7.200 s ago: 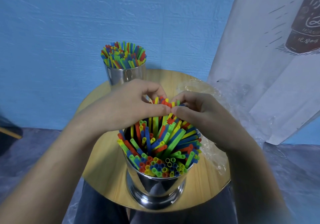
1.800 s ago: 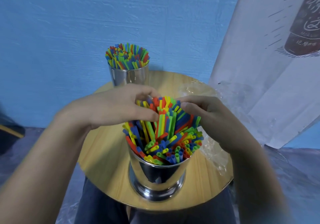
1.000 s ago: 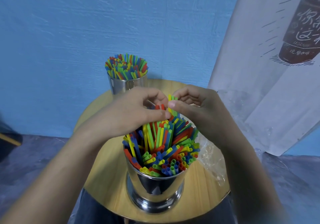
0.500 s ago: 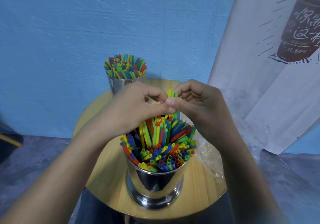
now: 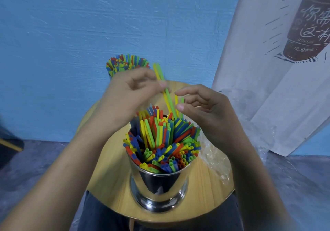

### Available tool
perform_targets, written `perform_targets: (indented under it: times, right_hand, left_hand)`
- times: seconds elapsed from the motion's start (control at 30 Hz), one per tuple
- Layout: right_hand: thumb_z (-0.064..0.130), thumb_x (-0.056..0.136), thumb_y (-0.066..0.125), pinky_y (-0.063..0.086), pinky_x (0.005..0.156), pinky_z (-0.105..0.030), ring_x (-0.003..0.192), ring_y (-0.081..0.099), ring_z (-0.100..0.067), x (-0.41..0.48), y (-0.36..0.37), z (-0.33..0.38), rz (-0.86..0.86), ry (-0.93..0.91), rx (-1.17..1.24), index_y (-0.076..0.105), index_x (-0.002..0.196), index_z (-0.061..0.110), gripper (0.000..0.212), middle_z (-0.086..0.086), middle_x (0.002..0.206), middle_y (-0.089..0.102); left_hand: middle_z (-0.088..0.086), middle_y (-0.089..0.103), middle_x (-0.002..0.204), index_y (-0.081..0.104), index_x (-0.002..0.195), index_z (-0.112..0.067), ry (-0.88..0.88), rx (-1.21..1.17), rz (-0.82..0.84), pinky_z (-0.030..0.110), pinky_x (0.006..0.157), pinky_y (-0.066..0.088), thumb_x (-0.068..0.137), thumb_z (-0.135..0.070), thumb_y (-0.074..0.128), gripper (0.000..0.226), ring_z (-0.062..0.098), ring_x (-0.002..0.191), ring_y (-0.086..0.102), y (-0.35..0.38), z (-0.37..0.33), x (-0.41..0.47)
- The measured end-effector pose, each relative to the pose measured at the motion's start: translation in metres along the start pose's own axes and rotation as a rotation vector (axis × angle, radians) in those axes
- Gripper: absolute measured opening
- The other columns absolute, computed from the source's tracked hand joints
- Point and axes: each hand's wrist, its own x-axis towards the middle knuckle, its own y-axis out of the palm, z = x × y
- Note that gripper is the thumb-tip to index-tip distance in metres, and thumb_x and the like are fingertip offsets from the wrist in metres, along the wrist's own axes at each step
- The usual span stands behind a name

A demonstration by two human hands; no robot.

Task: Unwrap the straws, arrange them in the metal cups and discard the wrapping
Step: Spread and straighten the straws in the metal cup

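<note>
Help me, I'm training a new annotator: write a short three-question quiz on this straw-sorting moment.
1. True or false: the left hand pinches a yellow and green straw pair held above the near metal cup.
2. The right hand is: A) gripping the cup; B) open, holding nothing; C) lifting a blue straw.
3. Fill in: the clear wrapping lies on the round table on the cup's ____ side.
Key: 1 true; 2 B; 3 right.

Even soft light; hands blurred, edges warped
</note>
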Motion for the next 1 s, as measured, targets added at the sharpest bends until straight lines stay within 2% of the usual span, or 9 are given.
perform_targets:
  times: [0.03, 0.1, 0.17, 0.4, 0.63, 0.77, 0.9, 0.93, 1.0]
  right_hand:
    - [0.015, 0.093, 0.074, 0.049, 0.076, -0.014, 0.084, 0.064, -0.004, 0.000, 0.000, 0.000, -0.001, 0.005, -0.010, 0.074, 0.104, 0.031, 0.019, 0.002, 0.087, 0.071]
    - [0.015, 0.093, 0.074, 0.050, 0.077, -0.014, 0.087, 0.065, -0.003, -0.001, 0.001, 0.001, -0.001, 0.018, -0.007, 0.077, 0.102, 0.031, 0.018, 0.006, 0.092, 0.074]
    - [0.016, 0.093, 0.073, 0.052, 0.078, -0.014, 0.088, 0.067, -0.002, -0.001, 0.002, 0.002, -0.004, 0.028, -0.005, 0.078, 0.101, 0.030, 0.016, 0.009, 0.093, 0.076]
    - [0.018, 0.094, 0.073, 0.053, 0.077, -0.016, 0.086, 0.067, -0.004, 0.001, 0.003, 0.000, -0.007, 0.027, -0.010, 0.075, 0.106, 0.031, 0.018, 0.013, 0.090, 0.074]
    - [0.024, 0.097, 0.068, 0.059, 0.083, -0.037, 0.087, 0.070, -0.009, 0.006, 0.005, 0.000, -0.011, 0.031, -0.043, 0.077, 0.107, 0.029, 0.014, 0.012, 0.090, 0.076]
    - [0.024, 0.101, 0.063, 0.056, 0.078, -0.030, 0.080, 0.067, -0.004, 0.008, 0.007, 0.005, 0.014, -0.009, -0.041, 0.076, 0.095, 0.027, 0.015, 0.016, 0.084, 0.074]
    - [0.030, 0.102, 0.060, 0.056, 0.075, -0.035, 0.076, 0.065, -0.006, 0.010, 0.009, 0.007, 0.039, -0.032, -0.036, 0.073, 0.085, 0.025, 0.022, 0.013, 0.077, 0.070]
    - [0.030, 0.101, 0.060, 0.055, 0.074, -0.032, 0.075, 0.064, -0.005, 0.010, 0.010, 0.007, 0.042, -0.036, -0.031, 0.071, 0.084, 0.026, 0.021, 0.014, 0.075, 0.069]
    - [0.025, 0.100, 0.064, 0.051, 0.072, -0.026, 0.072, 0.061, -0.003, 0.010, 0.010, 0.007, 0.045, -0.034, -0.009, 0.069, 0.083, 0.025, 0.019, 0.012, 0.073, 0.066]
  left_hand:
    - [-0.007, 0.073, 0.070, 0.063, 0.081, -0.007, -0.009, -0.078, -0.062, 0.016, 0.068, 0.049, 0.091, -0.020, 0.070, 0.018, 0.011, 0.071, 0.070, -0.001, -0.001, 0.001]
    - [-0.002, 0.079, 0.081, 0.063, 0.088, -0.005, -0.036, -0.236, -0.165, 0.028, 0.080, 0.059, 0.096, -0.012, 0.066, 0.011, 0.018, 0.084, 0.077, -0.005, -0.002, 0.003]
    - [0.005, 0.079, 0.086, 0.063, 0.086, -0.013, -0.057, -0.332, -0.273, 0.034, 0.078, 0.062, 0.099, -0.012, 0.063, 0.013, 0.021, 0.081, 0.077, -0.009, -0.004, 0.003]
    - [0.003, 0.078, 0.091, 0.059, 0.092, -0.016, -0.127, -0.489, -0.472, 0.025, 0.065, 0.058, 0.102, -0.020, 0.059, 0.012, 0.014, 0.065, 0.070, -0.016, -0.009, 0.004]
    - [0.002, 0.079, 0.091, 0.061, 0.092, -0.017, -0.140, -0.435, -0.397, 0.025, 0.067, 0.058, 0.103, -0.020, 0.058, 0.011, 0.013, 0.067, 0.071, -0.015, -0.005, 0.005]
    - [0.003, 0.079, 0.089, 0.061, 0.089, -0.018, -0.120, -0.393, -0.316, 0.026, 0.066, 0.059, 0.102, -0.017, 0.058, 0.014, 0.015, 0.067, 0.073, -0.012, -0.006, 0.005]
    - [0.006, 0.079, 0.091, 0.064, 0.083, -0.023, -0.102, -0.353, -0.222, 0.028, 0.068, 0.060, 0.096, -0.022, 0.064, 0.013, 0.018, 0.069, 0.073, -0.008, -0.002, 0.005]
    - [0.004, 0.079, 0.090, 0.064, 0.085, -0.021, -0.101, -0.348, -0.198, 0.028, 0.068, 0.060, 0.092, -0.025, 0.065, 0.008, 0.018, 0.069, 0.073, -0.007, -0.002, 0.005]
    - [0.002, 0.080, 0.088, 0.063, 0.094, -0.009, -0.100, -0.332, -0.154, 0.027, 0.068, 0.061, 0.085, -0.030, 0.065, 0.023, 0.017, 0.069, 0.074, -0.004, -0.002, 0.004]
